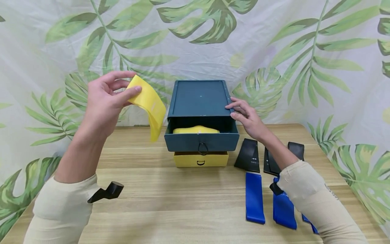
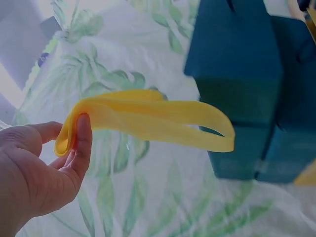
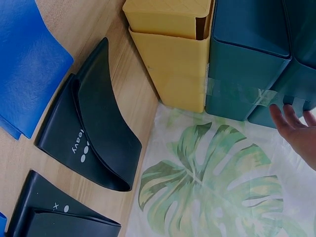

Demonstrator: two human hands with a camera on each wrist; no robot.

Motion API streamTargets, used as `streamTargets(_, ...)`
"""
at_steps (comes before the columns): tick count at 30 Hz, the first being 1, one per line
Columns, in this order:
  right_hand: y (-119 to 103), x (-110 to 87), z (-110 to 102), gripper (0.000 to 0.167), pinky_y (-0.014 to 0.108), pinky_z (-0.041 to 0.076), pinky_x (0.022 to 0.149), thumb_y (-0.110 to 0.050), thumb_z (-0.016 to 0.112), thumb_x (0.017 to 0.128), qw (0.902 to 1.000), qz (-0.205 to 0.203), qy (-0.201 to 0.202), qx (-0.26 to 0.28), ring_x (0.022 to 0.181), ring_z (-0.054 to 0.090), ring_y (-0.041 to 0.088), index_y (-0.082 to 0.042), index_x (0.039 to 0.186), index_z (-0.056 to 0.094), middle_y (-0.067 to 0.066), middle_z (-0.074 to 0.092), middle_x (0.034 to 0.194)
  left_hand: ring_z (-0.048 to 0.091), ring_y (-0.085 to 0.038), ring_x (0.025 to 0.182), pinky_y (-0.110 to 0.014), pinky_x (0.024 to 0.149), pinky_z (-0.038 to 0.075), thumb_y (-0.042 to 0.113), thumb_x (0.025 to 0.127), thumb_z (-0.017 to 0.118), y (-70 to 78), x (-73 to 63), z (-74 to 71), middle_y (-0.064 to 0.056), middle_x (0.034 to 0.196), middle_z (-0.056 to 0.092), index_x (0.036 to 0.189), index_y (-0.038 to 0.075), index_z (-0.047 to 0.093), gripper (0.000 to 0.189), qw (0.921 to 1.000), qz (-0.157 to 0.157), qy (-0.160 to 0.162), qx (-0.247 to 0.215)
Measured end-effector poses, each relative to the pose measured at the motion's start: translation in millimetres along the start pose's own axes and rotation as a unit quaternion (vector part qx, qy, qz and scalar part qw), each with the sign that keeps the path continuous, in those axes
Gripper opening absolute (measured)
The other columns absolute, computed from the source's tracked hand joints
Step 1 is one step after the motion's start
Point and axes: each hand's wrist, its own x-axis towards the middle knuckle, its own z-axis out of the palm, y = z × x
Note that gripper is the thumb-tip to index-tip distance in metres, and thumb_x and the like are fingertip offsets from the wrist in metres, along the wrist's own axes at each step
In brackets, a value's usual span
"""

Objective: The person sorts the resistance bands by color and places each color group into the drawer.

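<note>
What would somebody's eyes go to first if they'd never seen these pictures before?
Probably the bright yellow band dangling from the left hand, left of the dark teal box. Next, the box's open drawer, with something yellow inside. Then the blue bands and black bands on the table, over to the right.

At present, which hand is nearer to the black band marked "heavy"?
Right. The right hand is higher than the black band, at the teal box; the left hand is farther, left of the box.
</note>
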Motion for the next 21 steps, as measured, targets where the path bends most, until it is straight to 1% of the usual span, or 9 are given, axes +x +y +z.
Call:
streamTargets(3,0,-0.3,0,0.034,0.063,0.032,0.117,-0.011,0.047,0.107,1.0000,0.001,0.000,-0.001,0.150,0.033,0.044,0.008,0.133,0.057,0.016,0.028,0.166,0.075,-0.019,0.071,-0.028,0.070,0.063,-0.013,0.088,0.072,5.3,-0.3,12.2,-0.011,0.083,0.075,0.110,-0.004,0.074,0.024,0.9996,0.000,-0.006,-0.026)
streamTargets(7,0,0.2,0,0.034,0.062,0.032,0.118,-0.011,0.047,0.107,1.0000,-0.001,-0.002,-0.001,0.151,0.033,0.043,0.008,0.133,0.056,0.016,0.028,0.166,0.074,-0.020,0.072,-0.029,0.071,0.063,-0.014,0.089,0.070,10.4,-0.6,28.9,-0.013,0.086,0.074,0.113,-0.005,0.071,0.026,0.9987,0.006,-0.020,-0.046)
streamTargets(13,1,0.4,0,0.034,0.062,0.031,0.118,-0.011,0.047,0.107,1.0000,-0.001,-0.002,-0.001,0.151,0.032,0.043,0.008,0.133,0.056,0.016,0.029,0.166,0.074,-0.021,0.075,-0.030,0.073,0.063,-0.011,0.088,0.074,10.1,3.8,52.3,-0.015,0.089,0.073,0.114,-0.003,0.070,0.027,0.9960,0.026,-0.033,-0.079)
streamTargets(17,1,0.3,0,0.033,0.062,0.031,0.118,-0.011,0.047,0.107,1.0000,-0.002,-0.001,-0.001,0.151,0.033,0.043,0.008,0.133,0.056,0.017,0.029,0.166,0.075,-0.020,0.076,-0.031,0.074,0.063,-0.013,0.090,0.070,6.2,8.4,68.2,-0.014,0.090,0.071,0.116,-0.001,0.069,0.029,0.9951,0.034,-0.050,-0.078)
streamTargets(21,2,0.0,0,0.033,0.062,0.032,0.118,-0.010,0.047,0.107,1.0000,-0.004,0.002,-0.001,0.151,0.033,0.043,0.009,0.132,0.056,0.017,0.029,0.166,0.075,-0.021,0.076,-0.030,0.075,0.063,-0.014,0.092,0.066,1.0,13.6,85.3,-0.013,0.091,0.070,0.119,-0.002,0.065,0.030,0.9950,0.029,-0.069,-0.066)
